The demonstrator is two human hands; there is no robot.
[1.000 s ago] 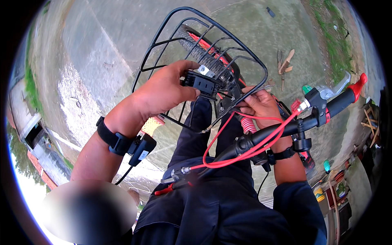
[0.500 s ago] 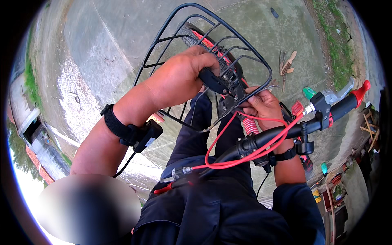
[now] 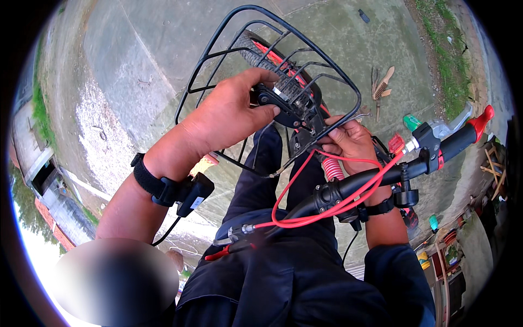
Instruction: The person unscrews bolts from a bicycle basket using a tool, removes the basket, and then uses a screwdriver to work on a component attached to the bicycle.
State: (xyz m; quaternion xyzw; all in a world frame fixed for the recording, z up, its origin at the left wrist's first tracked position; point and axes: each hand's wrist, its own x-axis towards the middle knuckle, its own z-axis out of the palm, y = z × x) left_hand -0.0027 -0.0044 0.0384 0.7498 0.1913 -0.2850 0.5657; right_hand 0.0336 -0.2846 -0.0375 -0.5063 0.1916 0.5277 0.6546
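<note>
The left hand (image 3: 231,117) has its fingers and thumb clamped on a black bracket (image 3: 278,103) at the back of the wire basket (image 3: 218,60). The right hand (image 3: 351,141) pinches closed just beneath it, beside the red cables (image 3: 305,180) above the handlebar (image 3: 381,177).

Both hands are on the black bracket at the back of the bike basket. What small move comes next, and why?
Probably hold the black bracket steady with the left hand while the right hand works the fastener behind it. The left fingers already pinch the bracket against the wire basket; the right fingers sit at its lower edge.
</note>
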